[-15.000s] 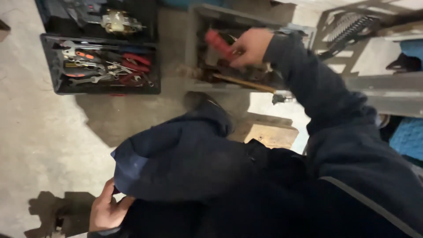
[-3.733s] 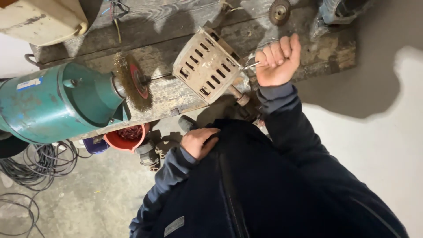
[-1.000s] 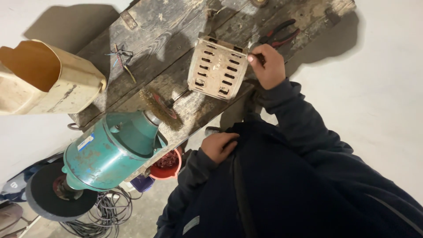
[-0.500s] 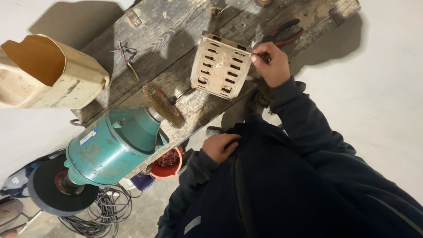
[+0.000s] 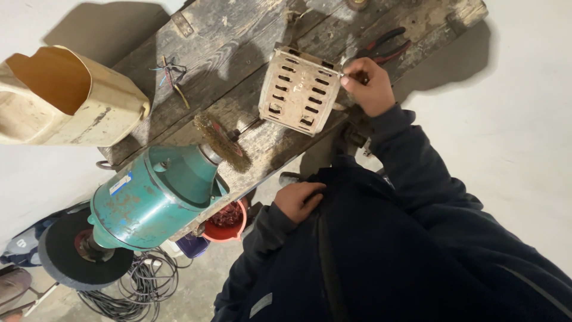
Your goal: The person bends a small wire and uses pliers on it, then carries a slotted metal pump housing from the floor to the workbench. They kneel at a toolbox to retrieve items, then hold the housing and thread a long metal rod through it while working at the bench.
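Light was bright and even; the tabletop point(image 5: 250, 36) threw soft dark shadows onto the pale floor point(image 5: 524, 119). Focus stayed sharp, without glare.

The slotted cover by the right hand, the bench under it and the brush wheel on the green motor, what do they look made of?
Slotted cover: likely sheet metal, cream paint, rusty at the punched slots. Bench: bare weathered wooden planks with visible grain and stains. Brush wheel: brassy wire bristles, seemingly metal. Green motor: probably cast metal, teal paint chipped to rust.
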